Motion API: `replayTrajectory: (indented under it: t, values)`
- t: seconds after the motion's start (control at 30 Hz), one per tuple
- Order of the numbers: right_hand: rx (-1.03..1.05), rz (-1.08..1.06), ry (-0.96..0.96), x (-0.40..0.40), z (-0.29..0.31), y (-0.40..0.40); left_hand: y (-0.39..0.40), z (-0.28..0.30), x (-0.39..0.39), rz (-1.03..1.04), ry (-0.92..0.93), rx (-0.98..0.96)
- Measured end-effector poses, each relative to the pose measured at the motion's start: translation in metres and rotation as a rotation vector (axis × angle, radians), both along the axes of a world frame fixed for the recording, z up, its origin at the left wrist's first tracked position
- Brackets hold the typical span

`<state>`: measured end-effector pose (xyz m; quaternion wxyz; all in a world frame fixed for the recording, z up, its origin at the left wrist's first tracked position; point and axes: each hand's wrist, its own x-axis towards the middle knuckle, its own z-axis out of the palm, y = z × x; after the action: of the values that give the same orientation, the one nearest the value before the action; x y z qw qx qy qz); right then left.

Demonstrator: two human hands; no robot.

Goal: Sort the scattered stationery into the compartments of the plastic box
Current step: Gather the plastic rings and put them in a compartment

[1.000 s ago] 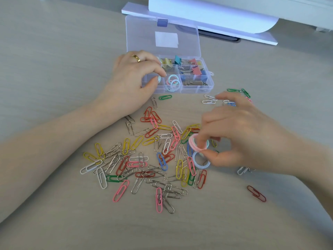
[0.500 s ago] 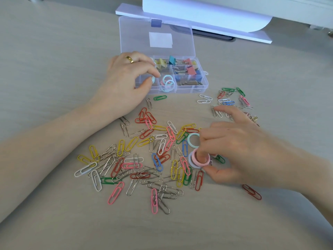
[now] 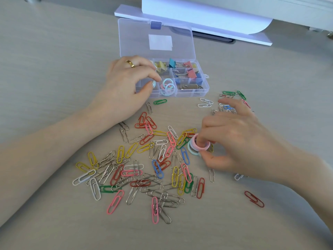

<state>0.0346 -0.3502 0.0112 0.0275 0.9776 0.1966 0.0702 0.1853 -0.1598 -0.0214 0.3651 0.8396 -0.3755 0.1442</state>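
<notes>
A clear plastic box (image 3: 201,93) lies open, its lid (image 3: 137,38) folded back. Its compartments hold coloured binder clips (image 3: 189,69), pastel rings (image 3: 167,86) and a metal USB stick (image 3: 189,86). My left hand (image 3: 126,85) rests at the box's front left corner with fingers curled, thumb and fingertips over the front left compartment; it holds nothing I can see. My right hand (image 3: 232,139) pinches a small stack of pastel rings (image 3: 198,146), pink on top, just above the table. Several coloured paper clips (image 3: 144,168) lie scattered in front of me.
A smaller cluster of paper clips (image 3: 228,98) lies right of the box. One red clip (image 3: 254,199) lies alone at the right. A white stand with a curled sheet (image 3: 207,17) sits behind the box.
My right hand has gathered the pink, lilac and mint rings from the pile into one stack between its fingers. My left hand stays at the box corner.
</notes>
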Motion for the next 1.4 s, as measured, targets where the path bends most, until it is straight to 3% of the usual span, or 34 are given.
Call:
replayTrajectory:
  t: [0.5, 0.8, 1.03, 1.4]
  values:
    - [-0.010, 0.071, -0.013, 0.005, 0.000, -0.001, 0.000, -0.002, 0.004, 0.003, -0.004, -0.009]
    - [0.172, -0.054, -0.044, 0.099, 0.050, -0.002, -0.003, -0.010, 0.009, 0.053, -0.006, 0.054]
    - [0.089, -0.003, 0.096, 0.153, 0.034, 0.011, -0.002, -0.009, 0.011, 0.053, 0.004, 0.055]
    - [0.034, -0.025, 0.176, 0.163, 0.024, 0.004, -0.003, -0.011, 0.011, 0.091, 0.006, 0.075]
